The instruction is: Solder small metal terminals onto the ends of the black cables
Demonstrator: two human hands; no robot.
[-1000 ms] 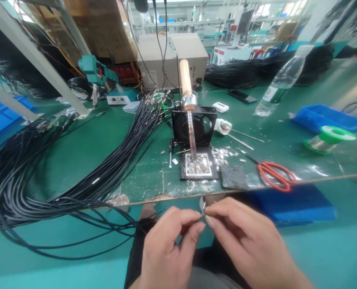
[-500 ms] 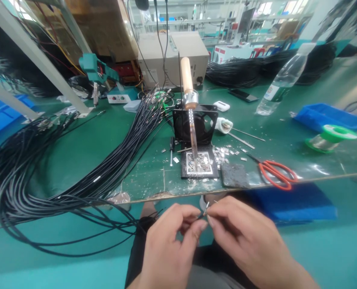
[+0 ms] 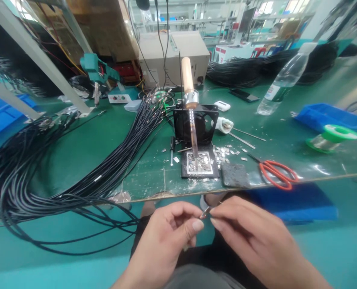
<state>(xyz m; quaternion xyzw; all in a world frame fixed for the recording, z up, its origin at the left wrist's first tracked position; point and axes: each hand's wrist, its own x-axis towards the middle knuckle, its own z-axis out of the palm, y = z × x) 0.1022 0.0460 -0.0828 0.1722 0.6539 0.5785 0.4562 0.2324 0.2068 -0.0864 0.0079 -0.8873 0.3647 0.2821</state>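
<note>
Over my lap, just below the bench edge, my left hand (image 3: 166,235) pinches a black cable by its end, where a small metal connector (image 3: 205,213) sticks out past the fingertips. My right hand (image 3: 253,233) is closed in a pinch right beside that connector. A thin bright tip shows above its fingers, too small to name. From the left, loose black cables (image 3: 106,243) hang off the bench and run toward my left hand. In front of both hands, a wooden-handled soldering iron (image 3: 188,76) points down at a tray of small metal bits (image 3: 200,162).
A black fan (image 3: 196,126) stands behind the iron. Orange-handled scissors (image 3: 279,174), a dark grey block (image 3: 235,175) and a green solder spool (image 3: 331,138) lie to the right. A thick cable bundle (image 3: 118,160) covers the left. Farther back stand a water bottle (image 3: 283,82) and a beige box (image 3: 174,60).
My left hand has turned a little, so the metal connector shows more at its fingertips. My right hand has shifted slightly right, and its fingertips stay beside the connector.
</note>
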